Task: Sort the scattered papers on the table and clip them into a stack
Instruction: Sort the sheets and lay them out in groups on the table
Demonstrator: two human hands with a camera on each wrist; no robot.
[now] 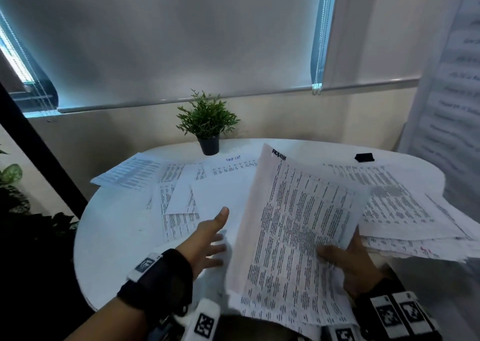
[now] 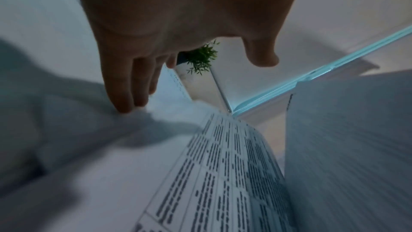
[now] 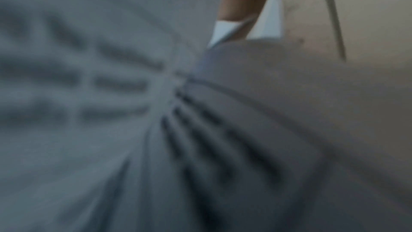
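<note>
White table (image 1: 109, 249) covered in loose papers (image 1: 181, 184), our right hand (image 1: 355, 265) gripping a lifted bunch of sheets (image 1: 298, 223), left hand (image 1: 207, 239) fingers spread flat.

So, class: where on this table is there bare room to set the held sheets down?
Bare table shows at the near left, between its edge and the loose papers, beside the left hand. A strip lies between plant and clip. Centre and right are crowded.

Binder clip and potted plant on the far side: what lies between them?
Head view: bare white table between the potted plant and the binder clip; the raised sheets' top corner pokes just below that line.
</note>
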